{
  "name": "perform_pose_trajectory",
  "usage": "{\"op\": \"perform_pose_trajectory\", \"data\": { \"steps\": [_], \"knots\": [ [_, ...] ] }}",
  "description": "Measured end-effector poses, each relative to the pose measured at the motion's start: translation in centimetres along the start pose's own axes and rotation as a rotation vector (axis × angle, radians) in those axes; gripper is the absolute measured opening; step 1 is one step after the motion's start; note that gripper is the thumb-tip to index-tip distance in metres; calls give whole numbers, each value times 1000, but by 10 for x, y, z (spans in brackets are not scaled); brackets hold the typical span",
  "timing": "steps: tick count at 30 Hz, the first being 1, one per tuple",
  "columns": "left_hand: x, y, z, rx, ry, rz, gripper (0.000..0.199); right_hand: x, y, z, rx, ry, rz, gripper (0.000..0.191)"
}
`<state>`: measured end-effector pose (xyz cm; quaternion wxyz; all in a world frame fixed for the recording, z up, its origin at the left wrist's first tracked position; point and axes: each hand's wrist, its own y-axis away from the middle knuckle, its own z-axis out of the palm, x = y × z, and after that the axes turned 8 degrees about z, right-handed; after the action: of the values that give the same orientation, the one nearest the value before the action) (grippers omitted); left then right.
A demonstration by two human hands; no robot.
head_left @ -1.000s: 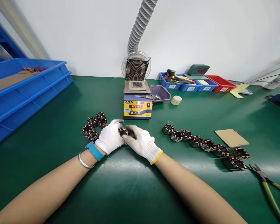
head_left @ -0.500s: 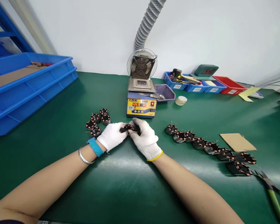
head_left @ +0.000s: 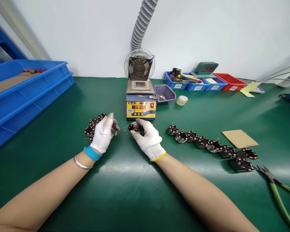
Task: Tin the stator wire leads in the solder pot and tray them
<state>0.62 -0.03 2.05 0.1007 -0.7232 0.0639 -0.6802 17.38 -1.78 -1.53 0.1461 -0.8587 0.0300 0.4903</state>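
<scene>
My right hand [head_left: 148,138], in a white glove with greyed fingertips, is closed around a motor stator [head_left: 132,128] with copper windings. Thin wire ends stick out from the stator's left side. My left hand [head_left: 105,130], gloved too, is apart from it to the left, with fingers loosely bent and no object visible in them. Partly behind the left hand stands a group of stators [head_left: 89,130], some of them covered by the glove. Just beyond the right hand is a blue and yellow solder pot [head_left: 141,109] with a lit red display.
A row of several stators [head_left: 202,142] runs to the right, towards green-handled pliers [head_left: 270,177] and a cardboard piece [head_left: 240,138]. A purple tray [head_left: 168,92] and a round white container [head_left: 182,100] sit beside the pot. Tool bins [head_left: 197,85] line the wall; a large blue crate [head_left: 31,96] stands left.
My left hand has let go of the stator and moved left, in front of the stator group. My right hand still holds the stator. The view has shifted slightly.
</scene>
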Motion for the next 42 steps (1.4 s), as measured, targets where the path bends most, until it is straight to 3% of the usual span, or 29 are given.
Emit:
{"op": "perform_pose_trajectory", "data": {
  "steps": [2,6,9,12,14,17,20,22,25,28,32,36,42],
  "knots": [
    [-4,3,4,-63,-116,96,42,0,2,3,-3,-23,-31,45],
    [-4,7,9,-230,-313,196,29,1,3,6,-21,-64,-69,44],
    [-1,8,8,-148,-229,211,25,0,1,5,5,-98,-29,44],
    [-2,9,6,90,-100,211,21,-1,-3,5,24,-195,31,45],
    [-5,9,6,186,-36,199,19,-2,-4,5,28,-277,67,45],
    [-12,11,9,162,-15,199,22,-4,-2,1,31,-352,85,46],
    [-15,13,15,-16,-110,242,25,-11,-9,-14,61,-325,20,46],
    [-16,14,19,-185,-266,271,26,-21,-27,-30,109,-200,-80,45],
    [-17,15,25,-371,-560,334,32,-45,-76,-58,161,193,-226,43],
    [-18,16,27,-468,-726,414,35,-77,-137,-76,161,651,-263,43],
    [-20,14,25,-525,-751,411,35,-110,-199,-71,91,1052,-249,43],
    [-20,13,25,-556,-739,376,36,-116,-221,-54,-4,1240,-189,40],
    [-20,11,27,-562,-742,353,36,-108,-225,-41,-88,1344,-205,44]
  ]
}}
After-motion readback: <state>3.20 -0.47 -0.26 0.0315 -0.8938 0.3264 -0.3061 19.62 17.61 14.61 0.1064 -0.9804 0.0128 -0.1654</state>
